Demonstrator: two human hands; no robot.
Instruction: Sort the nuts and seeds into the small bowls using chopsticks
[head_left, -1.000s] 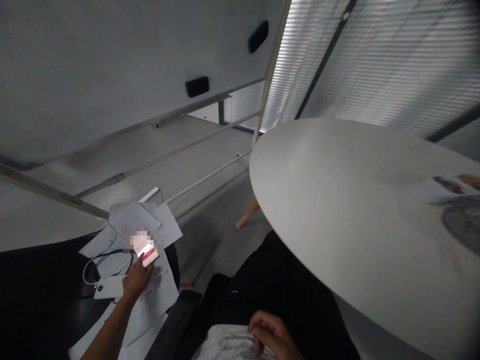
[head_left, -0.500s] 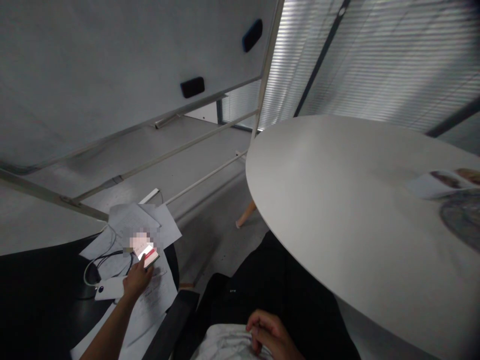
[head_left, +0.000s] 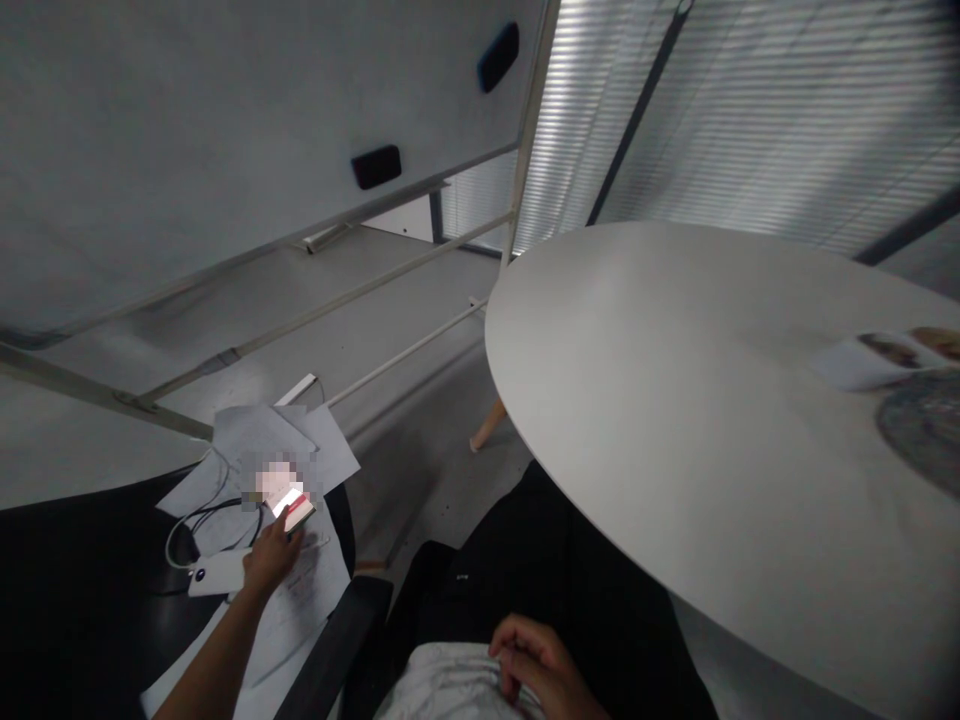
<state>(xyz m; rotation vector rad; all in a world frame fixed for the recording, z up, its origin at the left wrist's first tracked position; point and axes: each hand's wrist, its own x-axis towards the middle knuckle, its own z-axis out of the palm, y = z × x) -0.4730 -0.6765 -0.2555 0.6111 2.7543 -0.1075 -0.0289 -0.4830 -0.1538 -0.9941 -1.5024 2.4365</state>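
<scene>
On the left, my left hand (head_left: 271, 553) reaches over a black seat. Its index finger is stretched out and touches the lit screen of a phone (head_left: 298, 514), which lies on loose paper sheets (head_left: 337, 450). Part of the screen is blurred out. Beside my wrist lies a white device with a dark round spot (head_left: 217, 574), with cables (head_left: 174, 545) around it. At my lap, my right hand (head_left: 536, 660) rests against my light shirt, its fingers loosely curled and slightly apart, with nothing visible in them.
A white round table (head_left: 637, 380) fills the right side, with a printed white box (head_left: 855, 365) and a patterned round item (head_left: 926, 430) at its far right. A whiteboard (head_left: 225, 120) on a metal frame stands ahead. A black armrest (head_left: 337, 640) lies between my hands.
The whole view has shifted slightly up and to the left. My left finger stays on the phone screen, and my right hand keeps its place at my lap.
</scene>
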